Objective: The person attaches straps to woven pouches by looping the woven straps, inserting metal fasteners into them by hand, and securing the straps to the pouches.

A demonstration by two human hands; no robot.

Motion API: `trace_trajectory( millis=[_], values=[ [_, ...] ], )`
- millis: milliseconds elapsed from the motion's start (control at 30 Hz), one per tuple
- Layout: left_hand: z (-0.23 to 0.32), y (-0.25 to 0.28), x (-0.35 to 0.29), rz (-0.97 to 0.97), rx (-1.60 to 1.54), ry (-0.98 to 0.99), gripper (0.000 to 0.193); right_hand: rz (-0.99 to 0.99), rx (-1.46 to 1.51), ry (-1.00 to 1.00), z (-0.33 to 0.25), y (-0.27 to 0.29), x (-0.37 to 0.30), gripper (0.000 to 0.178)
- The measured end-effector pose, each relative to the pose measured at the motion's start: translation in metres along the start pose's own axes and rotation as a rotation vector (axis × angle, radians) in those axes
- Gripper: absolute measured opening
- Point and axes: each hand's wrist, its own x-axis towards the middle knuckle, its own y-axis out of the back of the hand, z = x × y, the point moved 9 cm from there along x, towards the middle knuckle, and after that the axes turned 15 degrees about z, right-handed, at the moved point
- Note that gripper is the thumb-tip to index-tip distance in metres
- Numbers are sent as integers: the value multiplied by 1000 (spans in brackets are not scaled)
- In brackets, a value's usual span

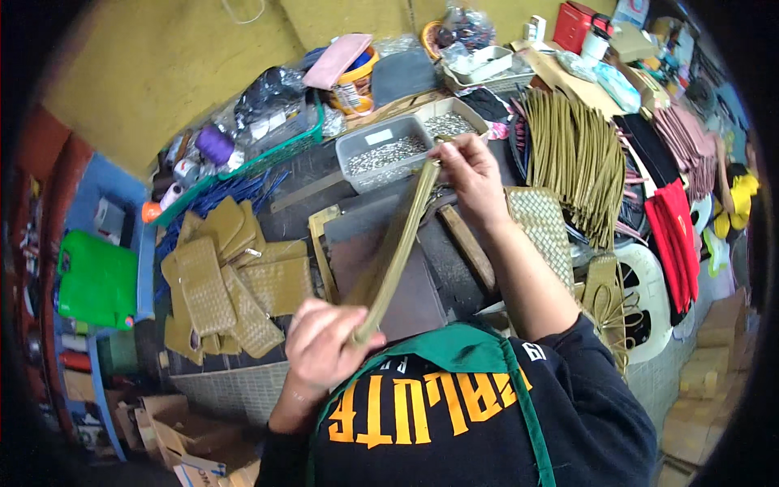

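A long olive-green strap (408,231), which looks like several thin strips lying together, is stretched slantwise in front of me. My left hand (329,341) is closed round its near end, by my chest. At the far end my right hand (473,174) pinches it between thumb and fingers, in front of the bins of small metal parts. Below the strap lies a dark flat board (406,296) on the worktable. Olive woven panels (207,284) are piled to the left, and a larger woven panel (542,231) is beside my right forearm.
A clear bin (350,156) and a white bin (479,120) hold small metal pieces. Thread spools stand by a green basket (280,146). A wooden bar (468,247) lies near my right wrist. Many olive straps (572,158) hang over a white chair (649,325) area at right.
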Motion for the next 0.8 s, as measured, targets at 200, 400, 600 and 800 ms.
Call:
trace_trajectory(
  millis=[200, 400, 600, 800],
  values=[
    [-79, -11, -5, -49, -674, 666, 77, -150, 161, -93, 1, -39, -50, 7],
    [-78, -114, 37, -217, -601, 494, 47, -15, -121, 456, -58, -37, -48, 5],
    [-81, -141, 34, -550, -917, 623, 39, -58, 170, -323, -4, -29, -31, 6],
    [-93, -111, 40, -680, -861, 717, 30, -237, 159, -390, 7, -61, -42, 9]
  ],
)
